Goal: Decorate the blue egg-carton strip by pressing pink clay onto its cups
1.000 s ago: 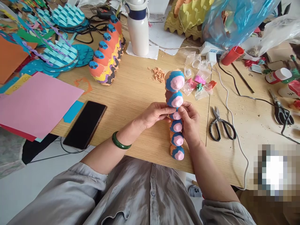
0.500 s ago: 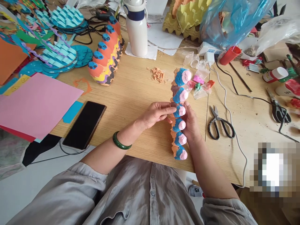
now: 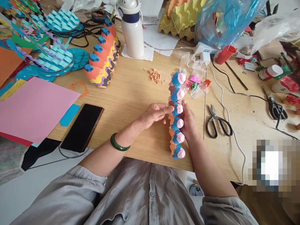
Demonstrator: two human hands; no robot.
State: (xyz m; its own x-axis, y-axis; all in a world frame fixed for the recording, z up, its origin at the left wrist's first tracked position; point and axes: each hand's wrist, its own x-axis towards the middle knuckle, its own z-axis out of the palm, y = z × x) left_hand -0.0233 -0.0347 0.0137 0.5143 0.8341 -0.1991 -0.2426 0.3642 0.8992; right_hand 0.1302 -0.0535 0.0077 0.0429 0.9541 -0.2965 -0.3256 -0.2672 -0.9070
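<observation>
Six pink tips point(image 3: 180, 123) on the cup strip point(image 3: 174, 124) point rightward in the head view, having faced the camera a second ago. Over the table point(image 3: 126, 101), the right hand point(image 3: 189, 122) clasps its right side, thumb lifted; the left hand point(image 3: 153, 115) touches its left, grip unclear.

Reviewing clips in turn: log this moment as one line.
left hand: touching bumpy strip; right hand: holding strip; phone: on table, left of hands

2 bumpy strips point(image 3: 175, 124), 6 pink knobs point(image 3: 180, 123), 2 pairs of scissors point(image 3: 214, 117), 1 phone point(image 3: 82, 128), 1 bracelet point(image 3: 119, 147)
</observation>
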